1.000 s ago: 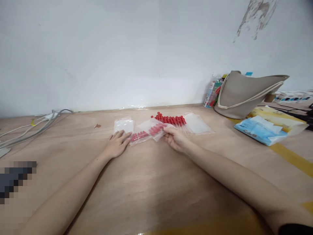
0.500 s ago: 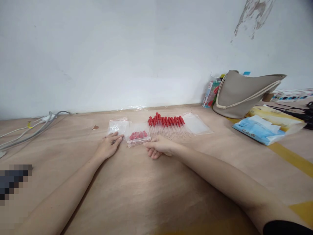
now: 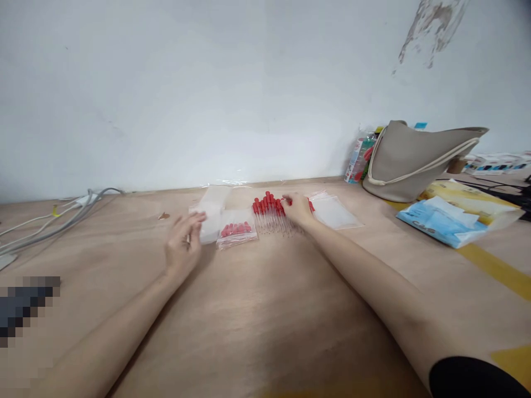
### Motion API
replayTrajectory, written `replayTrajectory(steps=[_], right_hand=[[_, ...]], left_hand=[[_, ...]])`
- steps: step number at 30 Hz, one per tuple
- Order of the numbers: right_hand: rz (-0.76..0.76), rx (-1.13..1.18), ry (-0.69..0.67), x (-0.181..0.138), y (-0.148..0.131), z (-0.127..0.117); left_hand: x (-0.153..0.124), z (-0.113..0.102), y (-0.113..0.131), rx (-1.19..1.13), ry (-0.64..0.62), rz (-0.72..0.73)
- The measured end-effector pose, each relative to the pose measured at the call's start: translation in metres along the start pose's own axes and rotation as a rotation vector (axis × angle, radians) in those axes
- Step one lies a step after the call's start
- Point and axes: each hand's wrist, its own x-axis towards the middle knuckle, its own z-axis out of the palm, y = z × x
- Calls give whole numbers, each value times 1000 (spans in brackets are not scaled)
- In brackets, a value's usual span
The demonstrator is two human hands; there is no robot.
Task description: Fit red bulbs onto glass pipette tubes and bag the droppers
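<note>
Several droppers [image 3: 269,207] with red rubber bulbs and thin clear tubes lie in a row on the brown covering. My right hand [image 3: 299,209] is over the right part of this row, its thumb and finger closed at the bulbs; what is under the palm is hidden. At the left, my left hand [image 3: 183,237] has its fingers at the edge of a clear plastic bag [image 3: 213,207], which is raised and tilted. Between the hands lies a zip bag of droppers [image 3: 236,228], their red bulbs showing through. Flat clear zip bags [image 3: 336,213] lie right of the row.
A grey bag with a rope handle [image 3: 415,160] stands at the right, beside a clear package [image 3: 354,160]. A blue tissue pack [image 3: 443,220] lies in front of it. Grey cables [image 3: 89,202] run along the left. The white wall [image 3: 207,99] rises behind.
My right hand has moved from in front of the filled zip bag to the red bulbs, up and to the right. My left hand has risen, and the clear bag beside it has tilted up.
</note>
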Motion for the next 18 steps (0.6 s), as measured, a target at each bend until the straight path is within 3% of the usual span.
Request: replayTrajectory(steps=[4,7,9,11,18], right_hand=[[38,1,-53,16,-7,15],[81,9,-124,25,-10,20],[112,20,-153,29,-11,21],[143,40,-158,32,-12,21],[272,212,-89,33,-10,28]], left_hand=[[-15,3,46,-307,-316,425],[-28,4,69,-461,-627,527],[-32,2,77,-484,-830,506],[-33,0,80,-497,-924,437],[-31,-2,78,-435,-963,300]])
